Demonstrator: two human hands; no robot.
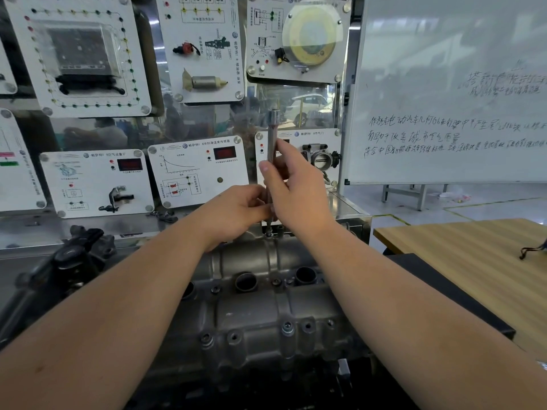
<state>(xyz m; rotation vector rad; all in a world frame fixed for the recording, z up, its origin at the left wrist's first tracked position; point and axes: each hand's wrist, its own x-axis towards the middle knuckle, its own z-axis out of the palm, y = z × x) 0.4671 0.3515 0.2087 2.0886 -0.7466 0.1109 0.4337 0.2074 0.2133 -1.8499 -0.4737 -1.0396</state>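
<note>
We see a long metal extension bar (271, 134) standing near upright, its lower tip seated on a small bolt (268, 232) at the far edge of the grey engine head (260, 315). The bar's square socket end points up, in front of the display panels.

Left grip (236, 208): fingers curled around the bar's lower shaft, just above the bolt, clamped on it. Right grip (296, 184): higher up, wrapped on the mid shaft, thumb in front and index finger lying along the bar, also clamped on it. The two grips touch each other at the bar. Both forearms reach forward over the engine head.

The engine head lies across the middle, close to us, with two round open bores on top and several bolt holes along the near side. A black metal part (77, 255) sits left of it. Behind stands a wall of white training panels (195, 170) with diagrams and red readouts; one carries a throttle body (321, 158), just right of the bar. A whiteboard (444, 84) with handwriting fills the upper right. A wooden table (473, 255) sits to the right, well apart from the grips, with a dark cable (532, 251) at its edge.
</note>
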